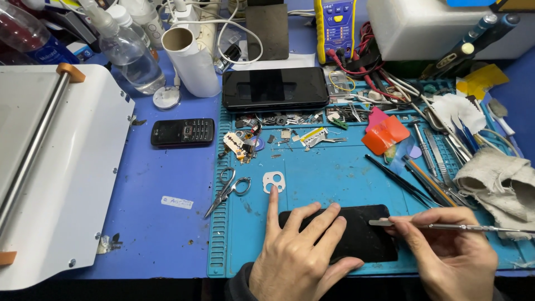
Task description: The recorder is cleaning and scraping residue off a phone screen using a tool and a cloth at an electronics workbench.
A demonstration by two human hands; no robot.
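At the lower centre of the frame, my left hand presses flat on the black glass-faced phone on the blue silicone mat. My right hand pinches a thin metal spudger against its upper edge. Excess leverage would likely crack the glass.

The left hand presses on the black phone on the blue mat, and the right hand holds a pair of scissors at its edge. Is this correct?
Not quite. In the head view the right hand holds a thin metal pry tool, not scissors; the scissors lie apart on the blue mat. The left hand does press on the black phone.
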